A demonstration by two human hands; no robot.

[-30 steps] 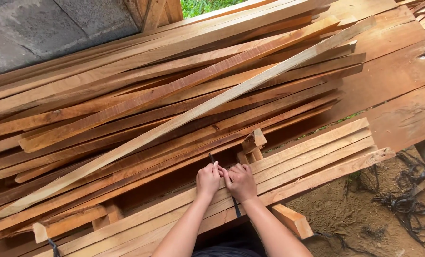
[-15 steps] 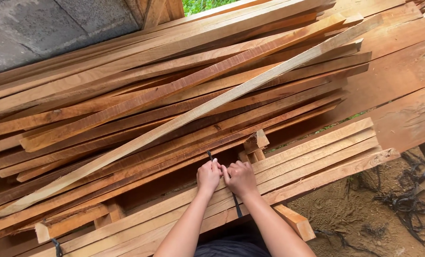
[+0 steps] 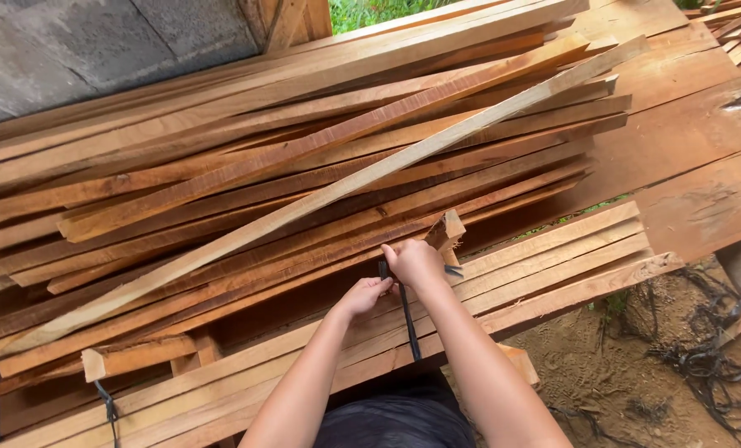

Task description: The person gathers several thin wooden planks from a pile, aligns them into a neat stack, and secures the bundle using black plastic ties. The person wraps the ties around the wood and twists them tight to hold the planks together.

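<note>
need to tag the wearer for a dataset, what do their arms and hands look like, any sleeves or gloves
Both arms are bare from the bottom edge of the picture up to the fingers: no sleeves show, and no gloves, watch, bracelet or rings can be seen. The left hand and the right hand are uncovered. Below the arms, dark clothing shows at the bottom edge of the head view.

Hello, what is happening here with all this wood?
A person stands over a flat bundle of light wooden slats. Both hands meet on top of it: the right hand grips a thin black strap that runs down across the slats, and the left hand touches it just beside. Behind lies a big loose pile of longer reddish planks.
</note>
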